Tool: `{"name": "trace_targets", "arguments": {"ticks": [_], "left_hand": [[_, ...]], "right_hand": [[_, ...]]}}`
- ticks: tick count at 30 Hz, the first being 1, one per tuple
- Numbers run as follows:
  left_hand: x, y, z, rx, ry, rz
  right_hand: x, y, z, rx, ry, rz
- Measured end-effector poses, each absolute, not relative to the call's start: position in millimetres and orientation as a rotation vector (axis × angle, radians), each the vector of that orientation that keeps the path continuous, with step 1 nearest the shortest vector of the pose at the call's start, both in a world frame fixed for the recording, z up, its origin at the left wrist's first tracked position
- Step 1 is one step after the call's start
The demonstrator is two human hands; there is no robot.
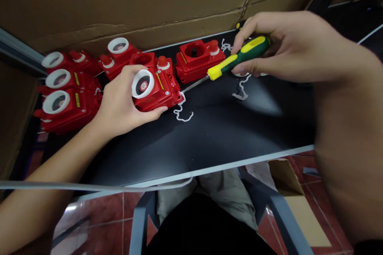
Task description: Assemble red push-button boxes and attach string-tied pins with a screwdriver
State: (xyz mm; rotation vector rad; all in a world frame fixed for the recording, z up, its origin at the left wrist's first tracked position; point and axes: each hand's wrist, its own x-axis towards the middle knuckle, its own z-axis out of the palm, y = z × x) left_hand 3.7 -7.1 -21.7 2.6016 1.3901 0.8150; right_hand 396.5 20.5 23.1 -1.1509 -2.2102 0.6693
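While our left hand (118, 107) steadies the glossy red, box-shaped plastic housing (160, 93) with its thick white ring near the centre of the frame, its fingers grasp the left end, thumb along the lower side. Our right hand (287, 42), at upper right, has its fingers wrapped around the green-and-yellow-handled screwdriver (237, 59), whose slim metal shaft reaches the housing's right corner, where a thin white twisted cord (183, 116) trails onto the smooth black counter (215, 139); we cannot tell exactly what the tip touches.

We judge the housing stiff and fairly light, its shiny shell apt to slip under a sideways push. Its flat sides look the best hold, sparing the ring's centre, which may scratch. The cord seems limp and easily snagged; we would pinch it close to the corner.

As for writing, the housing's narrow yellow label (160, 81) shows us no legible words, and the yellow labels (77, 100) on the similar red plastic housings (79, 117) at far left carry dark marks too small to read. Inside the held ring sits a round red-and-white emblem (144, 86), its lettering unclear
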Motion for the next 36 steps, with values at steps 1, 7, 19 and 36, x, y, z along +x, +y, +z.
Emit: {"name": "trace_targets", "arguments": {"ticks": [1,7,19,36], "left_hand": [[3,-7,-22,2.603,1.383,0.819],[4,-6,-23,2.612,1.352,0.804],[4,-7,-22,2.583,1.393,0.801],[9,-13,-19,2.629,1.444,0.822]], "right_hand": [[394,19,24,-1.163,-2.188,0.722],[385,22,20,-1.306,-2.285,0.738],[384,14,24,-1.199,-2.067,0.977],[380,12,24,-1.168,-2.076,0.946]]}}
